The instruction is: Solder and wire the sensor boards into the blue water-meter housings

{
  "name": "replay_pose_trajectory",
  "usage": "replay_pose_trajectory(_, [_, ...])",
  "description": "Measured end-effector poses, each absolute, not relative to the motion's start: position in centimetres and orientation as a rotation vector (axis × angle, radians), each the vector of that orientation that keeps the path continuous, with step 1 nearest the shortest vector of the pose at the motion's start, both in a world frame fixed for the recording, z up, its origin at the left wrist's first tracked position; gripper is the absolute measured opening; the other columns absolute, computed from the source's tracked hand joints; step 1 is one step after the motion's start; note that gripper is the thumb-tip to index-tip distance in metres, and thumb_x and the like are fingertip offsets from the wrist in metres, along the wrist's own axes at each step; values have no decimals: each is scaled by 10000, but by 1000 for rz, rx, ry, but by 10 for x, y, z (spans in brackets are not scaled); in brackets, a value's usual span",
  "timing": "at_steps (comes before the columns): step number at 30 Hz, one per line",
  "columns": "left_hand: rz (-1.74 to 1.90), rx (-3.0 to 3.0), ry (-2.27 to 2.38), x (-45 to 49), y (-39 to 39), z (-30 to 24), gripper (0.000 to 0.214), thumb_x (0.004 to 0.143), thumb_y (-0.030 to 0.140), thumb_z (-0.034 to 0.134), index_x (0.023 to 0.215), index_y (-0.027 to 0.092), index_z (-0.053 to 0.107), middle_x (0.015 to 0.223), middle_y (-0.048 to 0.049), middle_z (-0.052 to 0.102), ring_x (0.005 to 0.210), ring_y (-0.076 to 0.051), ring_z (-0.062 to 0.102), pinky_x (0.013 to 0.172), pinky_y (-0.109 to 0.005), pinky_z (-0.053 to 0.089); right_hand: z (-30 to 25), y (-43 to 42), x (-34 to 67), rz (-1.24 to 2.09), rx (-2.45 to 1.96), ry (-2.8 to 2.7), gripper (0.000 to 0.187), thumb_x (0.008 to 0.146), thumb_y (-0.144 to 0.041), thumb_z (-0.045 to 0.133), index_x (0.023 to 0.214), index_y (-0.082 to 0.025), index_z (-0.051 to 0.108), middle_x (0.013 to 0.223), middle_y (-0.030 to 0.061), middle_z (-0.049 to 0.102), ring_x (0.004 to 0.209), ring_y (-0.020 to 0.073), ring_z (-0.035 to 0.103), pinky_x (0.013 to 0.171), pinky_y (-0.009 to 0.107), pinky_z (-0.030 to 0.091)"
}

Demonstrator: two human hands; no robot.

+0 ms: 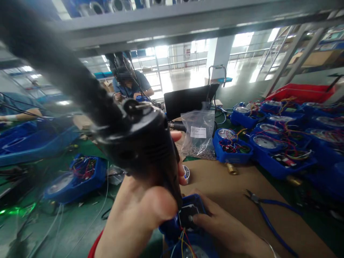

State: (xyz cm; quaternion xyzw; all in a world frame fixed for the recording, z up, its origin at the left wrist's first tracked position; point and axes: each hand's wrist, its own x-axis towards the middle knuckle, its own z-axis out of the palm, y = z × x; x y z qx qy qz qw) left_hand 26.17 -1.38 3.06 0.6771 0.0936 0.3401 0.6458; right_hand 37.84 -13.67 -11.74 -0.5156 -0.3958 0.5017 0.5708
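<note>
My left hand (139, 211) is wrapped round the body of a black electric screwdriver (139, 143), held close to the camera with its thick cable running up to the top left. Its tip points down at a blue meter housing (174, 229) with coloured wires at the bottom edge. My right hand (225, 229) comes in from the lower right and holds that housing, its fingers closed by a small black square part (188, 216) on top. A brown cardboard sheet (231, 193) lies under the work.
Blue-handled pliers (264, 211) lie on the cardboard to the right. A clear bag of small metal parts (199, 134) stands behind, by a black panel (188, 100). Several blue wired meter units (271, 150) fill the right side, another (75, 175) lies left. A seated person (129, 84) works opposite. A red tray (301, 91) sits far right.
</note>
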Motion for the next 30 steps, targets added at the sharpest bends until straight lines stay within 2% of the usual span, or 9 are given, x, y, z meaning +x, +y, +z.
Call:
replay_pose_trajectory(2, [670, 1561, 125, 260, -16, 31, 458, 731, 431, 775, 1131, 314, 585, 787, 20, 632, 707, -135, 621, 664, -260, 546, -117, -137, 377, 1161, -1188, -936, 336, 797, -283, 604, 1106, -162, 549, 1034, 64, 614, 973, 248, 559, 919, 400, 440])
replay_pose_trajectory(5, [610, 1580, 76, 258, -18, 27, 344, 782, 274, 740, 1083, 313, 579, 759, 43, 637, 729, -130, 642, 684, -257, 546, -116, -138, 376, 1184, -1178, -937, 351, 797, -312, 616, 1101, -151, 546, 1025, 66, 618, 978, 254, 566, 924, 406, 446])
replay_pose_trajectory(11, [734, 1642, 163, 261, -24, 23, 333, 773, 273, 725, 1063, 238, 566, 628, 58, 546, 536, -86, 519, 513, -203, 453, -113, -138, 373, 1182, -1170, -955, 433, 773, -412, 669, 1110, -162, 562, 971, 57, 619, 979, 264, 563, 958, 431, 442])
replay_pose_trajectory(17, [769, 1649, 259, 262, -25, 22, 212, 737, 255, 729, 879, 185, 588, 640, 38, 558, 526, -94, 510, 507, -225, 458, -114, -136, 372, 1181, -1156, -934, 420, 763, -398, 677, 1091, -162, 561, 946, 50, 601, 916, 241, 559, 949, 433, 446])
replay_pose_trajectory(23, [788, 1712, 253, 262, -24, 22, 348, 763, 276, 705, 1076, 197, 578, 639, 37, 570, 525, -110, 525, 499, -230, 465, -121, -137, 372, 1180, -1162, -912, 435, 765, -414, 680, 1107, -175, 555, 964, 50, 595, 943, 251, 556, 939, 428, 451])
replay_pose_trajectory(27, [828, 1675, 241, 261, -24, 17, 265, 775, 298, 717, 984, 222, 574, 656, 50, 573, 525, -89, 515, 495, -207, 456, -119, -137, 373, 1159, -1169, -958, 382, 783, -375, 662, 1085, -168, 554, 963, 48, 592, 942, 243, 549, 961, 433, 433])
replay_pose_trajectory(30, [841, 1680, 251, 261, -26, 15, 439, 766, 279, 739, 1147, 265, 523, 675, 59, 584, 548, -93, 532, 516, -205, 472, -118, -136, 375, 1157, -1171, -975, 377, 786, -365, 655, 1089, -167, 551, 965, 43, 595, 939, 239, 547, 964, 437, 429])
